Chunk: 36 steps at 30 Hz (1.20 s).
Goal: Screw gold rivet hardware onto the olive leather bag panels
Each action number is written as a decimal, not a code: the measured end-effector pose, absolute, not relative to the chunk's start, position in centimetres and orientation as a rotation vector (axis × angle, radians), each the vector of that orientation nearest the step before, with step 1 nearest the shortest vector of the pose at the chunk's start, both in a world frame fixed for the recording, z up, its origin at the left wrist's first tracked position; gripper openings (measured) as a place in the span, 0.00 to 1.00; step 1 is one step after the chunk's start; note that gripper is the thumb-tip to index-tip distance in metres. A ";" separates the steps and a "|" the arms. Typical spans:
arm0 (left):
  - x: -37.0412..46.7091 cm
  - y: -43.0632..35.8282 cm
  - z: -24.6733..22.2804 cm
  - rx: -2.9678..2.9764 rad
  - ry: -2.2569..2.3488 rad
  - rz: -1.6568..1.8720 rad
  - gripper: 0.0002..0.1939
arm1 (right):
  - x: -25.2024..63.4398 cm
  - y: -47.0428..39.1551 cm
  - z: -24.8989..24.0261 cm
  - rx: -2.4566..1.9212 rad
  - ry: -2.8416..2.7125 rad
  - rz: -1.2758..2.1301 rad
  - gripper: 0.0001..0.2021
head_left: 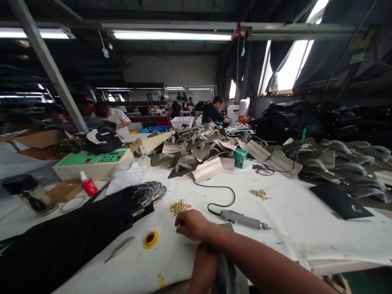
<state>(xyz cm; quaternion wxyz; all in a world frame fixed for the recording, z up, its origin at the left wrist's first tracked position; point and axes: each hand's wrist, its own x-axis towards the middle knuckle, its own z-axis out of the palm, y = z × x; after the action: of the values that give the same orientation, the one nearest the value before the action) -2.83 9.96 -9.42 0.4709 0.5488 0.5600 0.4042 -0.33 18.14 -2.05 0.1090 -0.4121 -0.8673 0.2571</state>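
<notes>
My right hand (190, 224) reaches across to the left, just in front of a pile of small gold metal fittings (180, 206). Its fingers are curled together; whatever is between them is too small to make out. Beneath the right wrist, my left forearm (204, 263) comes up from the bottom edge, and the right arm hides that hand. Under and beside the crossed arms lies a dark olive panel (241, 281) with a plastic-wrapped handle (230, 271). A grey electric screwdriver (241, 219) rests to the right, its cord trailing back.
A second pile of gold fittings (259, 194) lies farther right. Stacked panels with wrapped handles (196, 143) fill the back. At left are a black bag (92, 228), a yellow tape roll (150, 239), an awl-like tool (121, 248) and a red bottle (88, 184). Co-workers sit beyond.
</notes>
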 end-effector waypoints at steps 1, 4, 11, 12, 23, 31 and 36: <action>-2.9 9.6 -9.2 1.314 1.370 0.988 0.13 | 1.0 17.7 -1.4 -1.173 -2.435 0.805 0.11; -2.8 8.6 -8.6 1.178 1.366 0.989 0.11 | 5.7 15.8 0.8 -1.011 -1.868 1.026 0.12; -1.7 8.0 -8.9 0.886 1.314 1.054 0.15 | 14.9 12.6 -0.7 -1.176 -1.306 1.235 0.19; -1.6 7.9 -8.8 0.868 1.299 1.069 0.16 | 15.4 12.1 -1.9 -1.204 -1.304 1.263 0.19; -1.0 7.2 -8.4 0.828 1.310 1.152 0.18 | 14.3 10.9 -7.7 -1.202 -1.647 0.922 0.07; -1.5 7.3 -7.6 0.930 1.386 1.135 0.16 | 14.3 10.9 -7.8 -1.137 -1.926 0.652 0.08; -2.2 8.0 -8.9 1.029 1.431 1.122 0.17 | 13.5 11.5 -6.9 -1.208 -2.128 0.481 0.09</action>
<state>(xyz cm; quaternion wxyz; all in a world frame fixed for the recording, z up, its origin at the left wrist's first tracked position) -2.16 7.97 -8.94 0.5022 0.4259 0.5921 0.4645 13.47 11.46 -6.88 0.3182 -0.4594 -0.8089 0.1827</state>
